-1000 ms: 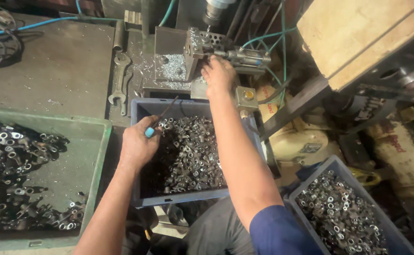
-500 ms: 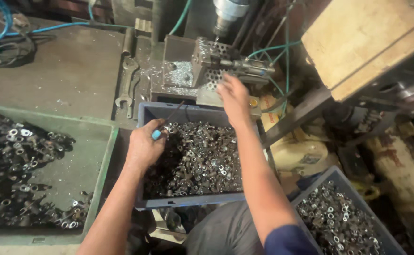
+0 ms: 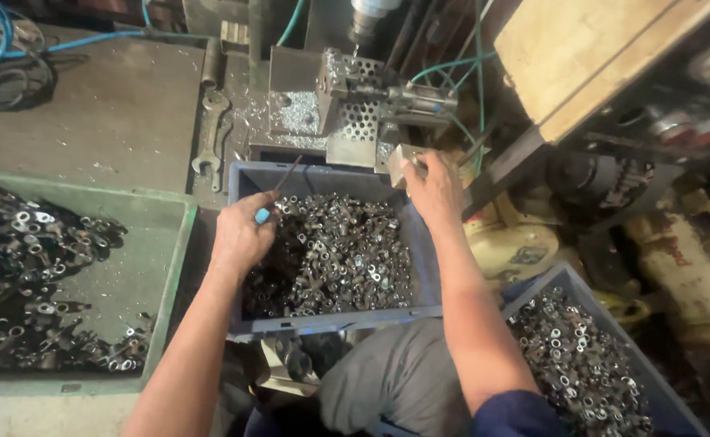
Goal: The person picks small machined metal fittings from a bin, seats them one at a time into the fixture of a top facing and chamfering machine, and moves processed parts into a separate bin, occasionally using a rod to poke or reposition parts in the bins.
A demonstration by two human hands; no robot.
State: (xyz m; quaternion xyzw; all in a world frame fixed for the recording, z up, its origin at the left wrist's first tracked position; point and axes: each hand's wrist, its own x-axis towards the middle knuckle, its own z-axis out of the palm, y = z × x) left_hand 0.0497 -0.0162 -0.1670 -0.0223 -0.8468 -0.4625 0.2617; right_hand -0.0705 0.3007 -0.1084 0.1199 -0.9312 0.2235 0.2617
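Head view, read from left to right. At far left, the green tray (image 3: pixel 173 267) holds dark, loosely spread metal parts; keep it well apart from your working crate so the two lots do not mix. On the bench above lies an open-ended spanner (image 3: pixel 209 133), clear of both hands; leave it there, away from the chips. Your left hand (image 3: pixel 240 236) is closed around a thin pick with a blue handle (image 3: pixel 263 215), its dark shaft angled up over the far rim of the blue-grey crate (image 3: pixel 331 322), which sits directly in front of you. The small bright metal parts (image 3: pixel 335 259) fill that crate, heaped most toward its middle and right. Keep the pick's grip firm but light, and guide its tip rather than stabbing, since the parts are small and will scatter readily. Behind the crate stands the perforated fixture (image 3: pixel 355 105) under the drill spindle (image 3: pixel 369 18), with swarf lying on the plate beside it. Your right hand (image 3: pixel 432 188) reaches past the crate's far right corner, fingers curled at a small metal block (image 3: pixel 403 162) just below the fixture; whether it pinches a part cannot be told. Keep those fingers low and to the side of the spindle. At lower right, a second crate (image 3: pixel 663 405) holds more bright parts, near your right elbow.
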